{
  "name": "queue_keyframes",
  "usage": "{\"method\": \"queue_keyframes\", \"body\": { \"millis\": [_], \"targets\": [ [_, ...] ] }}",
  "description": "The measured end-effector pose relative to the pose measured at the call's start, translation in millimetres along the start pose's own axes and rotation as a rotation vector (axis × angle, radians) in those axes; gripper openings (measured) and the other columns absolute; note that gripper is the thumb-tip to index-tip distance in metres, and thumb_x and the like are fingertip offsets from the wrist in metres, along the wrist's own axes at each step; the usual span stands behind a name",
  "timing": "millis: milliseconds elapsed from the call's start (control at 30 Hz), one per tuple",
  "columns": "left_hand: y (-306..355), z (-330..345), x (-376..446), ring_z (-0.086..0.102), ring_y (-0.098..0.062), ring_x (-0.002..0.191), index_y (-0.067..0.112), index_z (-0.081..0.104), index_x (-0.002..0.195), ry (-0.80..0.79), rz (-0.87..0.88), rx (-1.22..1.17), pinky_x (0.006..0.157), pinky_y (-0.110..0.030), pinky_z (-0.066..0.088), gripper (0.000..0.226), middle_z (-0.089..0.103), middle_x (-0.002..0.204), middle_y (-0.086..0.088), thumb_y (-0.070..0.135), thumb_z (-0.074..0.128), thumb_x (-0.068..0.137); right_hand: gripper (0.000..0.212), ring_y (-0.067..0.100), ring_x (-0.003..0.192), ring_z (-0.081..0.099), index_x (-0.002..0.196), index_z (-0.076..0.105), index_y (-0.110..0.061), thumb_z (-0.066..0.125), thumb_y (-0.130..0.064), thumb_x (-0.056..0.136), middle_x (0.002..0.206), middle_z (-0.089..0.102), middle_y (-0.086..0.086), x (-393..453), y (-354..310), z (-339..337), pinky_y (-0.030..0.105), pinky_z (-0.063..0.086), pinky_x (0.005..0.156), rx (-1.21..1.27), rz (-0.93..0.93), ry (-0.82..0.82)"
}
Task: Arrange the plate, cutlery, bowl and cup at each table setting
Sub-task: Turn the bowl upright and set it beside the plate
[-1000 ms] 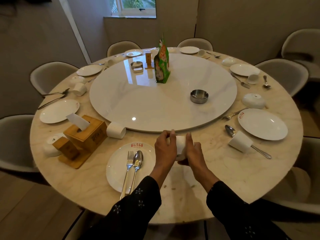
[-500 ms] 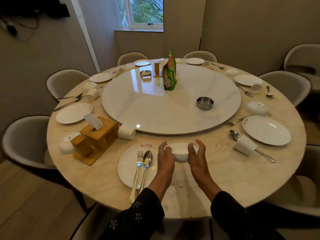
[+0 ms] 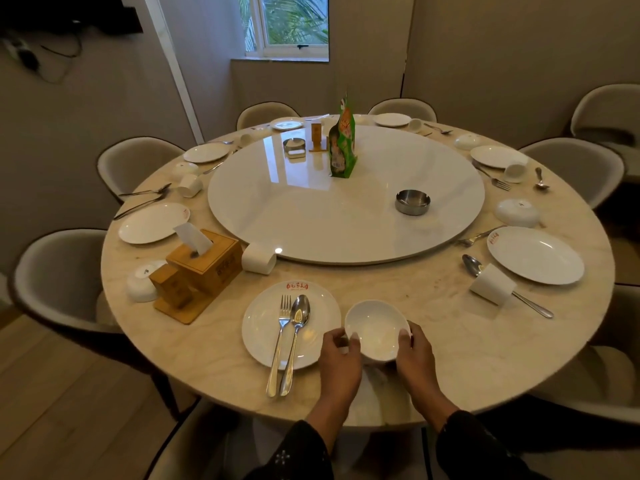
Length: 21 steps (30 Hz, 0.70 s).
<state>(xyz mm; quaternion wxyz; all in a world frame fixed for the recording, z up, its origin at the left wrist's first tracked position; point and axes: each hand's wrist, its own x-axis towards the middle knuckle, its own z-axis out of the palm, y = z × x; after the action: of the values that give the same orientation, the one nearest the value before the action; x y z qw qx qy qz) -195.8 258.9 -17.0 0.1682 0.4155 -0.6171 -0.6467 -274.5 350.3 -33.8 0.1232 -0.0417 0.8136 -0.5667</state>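
A small white bowl (image 3: pixel 375 329) is upright, mouth up, just right of the near plate (image 3: pixel 263 327). My left hand (image 3: pixel 337 358) holds its left rim and my right hand (image 3: pixel 417 355) holds its right rim. On the plate lie a fork (image 3: pixel 281 337) and a spoon (image 3: pixel 298 334), side by side, handles over the near edge. A white cup (image 3: pixel 258 258) lies on its side beyond the plate, against the turntable's edge.
The round marble table (image 3: pixel 450 358) carries a large white turntable (image 3: pixel 346 209) with an ashtray (image 3: pixel 412 201) and a green packet (image 3: pixel 343 147). A wooden tissue box (image 3: pixel 204 265) stands to the left. Other settings ring the table, with a tipped cup (image 3: pixel 491 284) on the right. Chairs surround it.
The bowl, held on its side a second ago, has been turned mouth up and brought nearer to me, beside the plate. The camera view has also risen.
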Motion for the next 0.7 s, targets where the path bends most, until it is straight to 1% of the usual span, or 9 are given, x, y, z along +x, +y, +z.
{"method": "queue_keyframes", "body": {
  "millis": [133,267,367,467,567,700],
  "targets": [
    [-5,11,1,0.065,-0.023,0.1,0.016,0.051,0.118,0.021,-0.139,-0.148,0.082,-0.035,0.059,0.027,0.06,0.108,-0.004,0.025,0.06,0.094,0.035,0.027,0.112,0.054,0.136,0.048,-0.013,0.038,-0.02,0.102,0.128,0.056,0.01,8,1,-4,0.04,0.05,0.09,-0.017,0.011,0.039],
    [-4,18,5,0.066,-0.023,0.097,0.013,0.054,0.11,0.056,-0.192,-0.226,0.08,-0.035,0.06,0.022,0.062,0.108,-0.009,0.02,0.063,0.092,0.035,0.029,0.113,0.055,0.134,0.05,-0.014,0.042,-0.021,0.101,0.128,0.058,0.011,14,2,-4,0.047,0.052,0.093,-0.005,0.043,0.044],
    [-4,19,11,0.066,-0.023,0.096,0.009,0.056,0.114,0.095,-0.229,-0.24,0.081,-0.034,0.059,0.025,0.063,0.108,-0.009,0.018,0.064,0.091,0.035,0.028,0.11,0.057,0.133,0.052,-0.014,0.047,-0.022,0.099,0.124,0.061,0.01,19,0,-4,0.048,0.052,0.093,-0.021,0.052,0.012],
    [-5,18,17,0.066,-0.021,0.095,0.006,0.06,0.12,0.107,-0.272,-0.279,0.078,-0.03,0.058,0.031,0.065,0.108,-0.01,0.015,0.065,0.091,0.034,0.028,0.107,0.06,0.13,0.056,-0.014,0.051,-0.023,0.098,0.12,0.064,0.01,23,-2,-3,0.049,0.053,0.091,-0.028,0.048,-0.014],
    [-5,19,19,0.066,-0.02,0.095,0.005,0.062,0.12,0.109,-0.272,-0.289,0.076,-0.028,0.058,0.031,0.066,0.106,-0.009,0.014,0.064,0.091,0.033,0.027,0.106,0.059,0.129,0.057,-0.013,0.052,-0.022,0.097,0.119,0.065,0.009,24,-2,-3,0.046,0.053,0.09,-0.037,0.034,-0.015],
    [-1,21,19,0.065,-0.02,0.094,0.004,0.062,0.121,0.128,-0.297,-0.328,0.075,-0.027,0.057,0.031,0.066,0.106,-0.009,0.011,0.064,0.091,0.034,0.026,0.105,0.061,0.129,0.058,-0.016,0.051,-0.026,0.097,0.119,0.066,0.007,28,-3,-2,0.047,0.056,0.087,-0.039,0.028,-0.051]
  ]
}}
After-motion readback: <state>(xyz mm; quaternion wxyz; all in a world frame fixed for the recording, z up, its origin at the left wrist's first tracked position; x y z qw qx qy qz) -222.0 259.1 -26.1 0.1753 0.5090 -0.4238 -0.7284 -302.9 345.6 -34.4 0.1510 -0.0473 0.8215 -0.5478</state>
